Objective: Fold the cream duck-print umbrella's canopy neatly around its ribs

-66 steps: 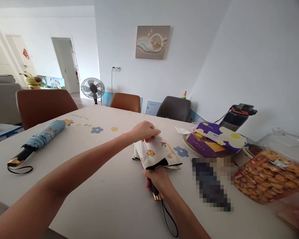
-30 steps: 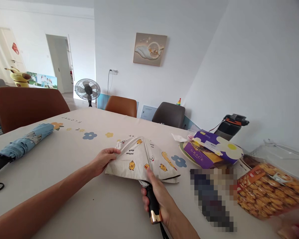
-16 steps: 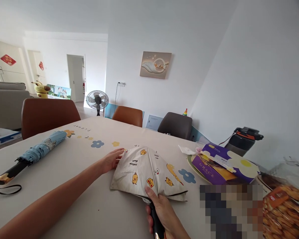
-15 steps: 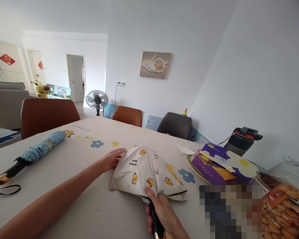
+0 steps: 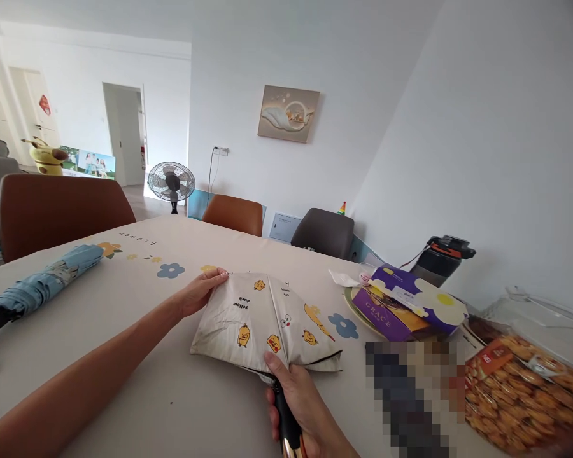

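While the right hand [image 5: 303,391] wraps tight around the black handle [image 5: 286,413] of the white umbrella [image 5: 262,321], the left hand [image 5: 198,294] touches the far left edge of its cloth with its fingertips. I cannot tell if those fingers pinch the cloth or just rest on it. The white umbrella is to the left of the purple box [image 5: 410,302], half folded and spread out like a tent, with little yellow ducks on it and its handle pointing back at the person. A blue flower [image 5: 344,326] on the tablecloth [image 5: 148,407] is just left of the purple box. Well apart from the box, far to its left, lies a blue umbrella [image 5: 52,275], all rolled up. A dark bottle [image 5: 434,264] stands behind the box, and a bag of brown snacks [image 5: 525,391] is to its right, nearer the person.
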`<state>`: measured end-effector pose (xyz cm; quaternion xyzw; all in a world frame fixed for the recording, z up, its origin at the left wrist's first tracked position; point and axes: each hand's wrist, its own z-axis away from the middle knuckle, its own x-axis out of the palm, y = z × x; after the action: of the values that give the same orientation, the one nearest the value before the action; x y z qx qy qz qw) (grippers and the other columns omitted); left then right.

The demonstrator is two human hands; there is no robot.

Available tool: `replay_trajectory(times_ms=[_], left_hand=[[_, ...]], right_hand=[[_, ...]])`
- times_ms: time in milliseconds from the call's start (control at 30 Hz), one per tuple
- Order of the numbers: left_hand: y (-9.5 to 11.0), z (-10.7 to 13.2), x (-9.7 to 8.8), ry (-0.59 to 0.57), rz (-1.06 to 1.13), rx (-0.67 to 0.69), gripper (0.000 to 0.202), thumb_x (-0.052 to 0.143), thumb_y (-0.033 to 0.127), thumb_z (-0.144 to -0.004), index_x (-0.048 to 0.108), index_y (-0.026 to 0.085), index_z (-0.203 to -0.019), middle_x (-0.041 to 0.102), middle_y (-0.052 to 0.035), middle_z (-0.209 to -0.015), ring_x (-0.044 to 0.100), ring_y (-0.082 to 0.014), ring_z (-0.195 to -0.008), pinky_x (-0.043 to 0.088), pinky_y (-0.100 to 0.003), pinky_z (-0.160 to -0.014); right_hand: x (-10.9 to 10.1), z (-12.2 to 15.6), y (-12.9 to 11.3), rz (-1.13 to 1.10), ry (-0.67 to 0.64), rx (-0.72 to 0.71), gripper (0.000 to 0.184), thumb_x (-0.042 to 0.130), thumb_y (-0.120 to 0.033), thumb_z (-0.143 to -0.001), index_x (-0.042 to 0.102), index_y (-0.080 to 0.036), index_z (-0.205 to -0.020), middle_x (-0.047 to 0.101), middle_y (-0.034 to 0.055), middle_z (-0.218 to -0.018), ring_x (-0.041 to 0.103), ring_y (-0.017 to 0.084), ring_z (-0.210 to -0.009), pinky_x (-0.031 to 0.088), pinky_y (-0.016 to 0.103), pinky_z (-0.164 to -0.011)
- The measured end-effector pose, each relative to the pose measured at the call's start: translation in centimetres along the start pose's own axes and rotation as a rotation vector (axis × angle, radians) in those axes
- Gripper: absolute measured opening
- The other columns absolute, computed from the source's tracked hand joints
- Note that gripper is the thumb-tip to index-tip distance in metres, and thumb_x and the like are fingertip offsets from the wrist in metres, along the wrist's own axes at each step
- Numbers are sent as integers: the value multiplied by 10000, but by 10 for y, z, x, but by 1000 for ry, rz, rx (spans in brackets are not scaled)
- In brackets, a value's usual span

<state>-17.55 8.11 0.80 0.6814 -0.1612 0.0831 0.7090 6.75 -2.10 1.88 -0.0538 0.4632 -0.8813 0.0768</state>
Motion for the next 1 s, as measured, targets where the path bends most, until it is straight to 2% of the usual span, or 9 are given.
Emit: replay_trajectory(times_ms=[367, 433, 500, 567, 633, 700, 767, 867, 1000], left_hand=[[-11, -1, -14, 101, -434, -116, 334, 630, 486, -656, 522, 194, -776, 484, 38, -645, 411, -104, -568, 276, -211, -504], [-8, -2, -9, 194, -612, -94, 285, 607, 442, -673, 528, 185, -768, 508, 17, -671, 438, -124, -606, 308, -231, -535], [-3, 1, 4, 381, -822, 14, 203, 571, 360, -692, 534, 185, -788, 545, -12, -750, 474, -151, -672, 339, -258, -584], [1, 8, 24, 520, -972, 209, 141, 508, 290, -721, 533, 200, -827, 564, -22, -832, 496, -161, -730, 359, -274, -633], [1, 19, 50, 475, -1009, 356, 146, 451, 282, -756, 532, 218, -860, 571, -11, -842, 507, -152, -735, 377, -275, -663], [-4, 30, 75, 326, -959, 331, 184, 441, 341, -773, 537, 225, -879, 572, -3, -809, 513, -146, -711, 392, -268, -650], [-13, 38, 93, 229, -885, 218, 247, 447, 410, -770, 533, 218, -899, 574, -8, -810, 520, -152, -710, 403, -266, -626], [-23, 40, 105, 228, -812, 138, 350, 480, 447, -746, 513, 197, -989, 567, -42, -922, 530, -174, -814, 417, -275, -677], [-17, 33, 114, 276, -792, 80, 379, 498, 442, -736, 511, 178, -1007, 535, -91, -1064, 520, -205, -917, 413, -297, -745]], right_hand=[[0, -2, 0, -8, -12, 4, 246, 550, -387, -739, 439, -167, -737, 459, -49, -479, 368, 60, -299, 330, 179, -258], [1, 0, -1, 3, -12, -3, 220, 559, -352, -717, 438, -168, -709, 456, -48, -473, 367, 62, -299, 329, 182, -255], [2, 2, -1, 2, -3, 1, 202, 555, -324, -703, 427, -171, -671, 450, -47, -466, 363, 64, -298, 325, 185, -252], [4, 4, -2, 6, 15, 12, 194, 537, -305, -700, 415, -172, -629, 442, -45, -452, 353, 63, -292, 319, 189, -247], [5, 4, -2, 27, 30, 11, 195, 513, -287, -704, 410, -169, -588, 435, -40, -435, 349, 63, -284, 313, 190, -245], [7, 5, -1, 55, 35, -8, 208, 494, -271, -707, 403, -168, -551, 422, -39, -410, 344, 64, -273, 308, 190, -242], [9, 6, -1, 73, 36, -32, 208, 485, -257, -706, 400, -169, -538, 409, -43, -391, 334, 65, -263, 304, 192, -238], [10, 6, 0, 92, 57, -55, 186, 495, -252, -700, 405, -172, -557, 418, -45, -390, 342, 73, -261, 300, 196, -234], [8, 3, 2, 173, 45, -85, 165, 496, -254, -697, 408, -178, -580, 401, -52, -357, 363, 93, -264, 311, 207, -239]])
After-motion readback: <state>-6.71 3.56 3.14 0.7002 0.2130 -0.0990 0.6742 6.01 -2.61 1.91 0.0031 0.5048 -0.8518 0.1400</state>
